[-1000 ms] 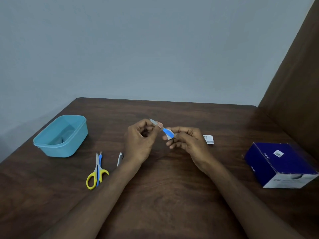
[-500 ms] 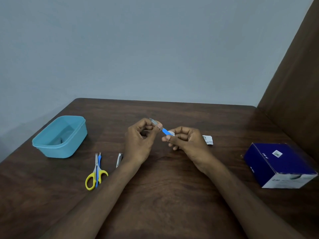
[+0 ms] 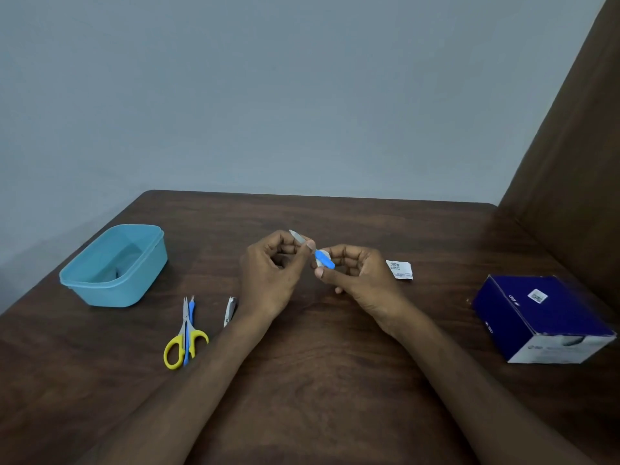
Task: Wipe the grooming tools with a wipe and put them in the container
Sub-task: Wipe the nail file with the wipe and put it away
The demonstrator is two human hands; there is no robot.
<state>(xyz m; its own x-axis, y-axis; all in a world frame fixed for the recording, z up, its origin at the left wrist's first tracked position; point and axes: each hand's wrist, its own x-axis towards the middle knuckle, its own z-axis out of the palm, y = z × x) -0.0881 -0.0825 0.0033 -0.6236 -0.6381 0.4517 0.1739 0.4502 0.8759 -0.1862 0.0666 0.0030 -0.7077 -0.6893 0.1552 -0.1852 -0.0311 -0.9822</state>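
Observation:
Over the middle of the wooden table, my left hand (image 3: 271, 276) pinches the metal blade of a small nail file (image 3: 323, 259) with a blue handle. My right hand (image 3: 359, 280) holds a small white wipe (image 3: 321, 258) against the blue handle. A light blue container (image 3: 147, 263) stands at the left, with something dark inside it. Yellow-handled scissors (image 3: 186, 340), a thin blue-handled tool (image 3: 190, 317) lying on them and a metal nail clipper (image 3: 229, 311) lie on the table left of my left forearm.
A torn white wipe sachet (image 3: 399, 269) lies just right of my right hand. A dark blue box (image 3: 543, 317) sits near the table's right edge. A brown panel (image 3: 577, 156) rises at the right; a grey wall stands behind the table.
My right hand with the wipe has slid along the file's blue handle, up toward the blade and back down. The left hand has kept its pinch on the blade.

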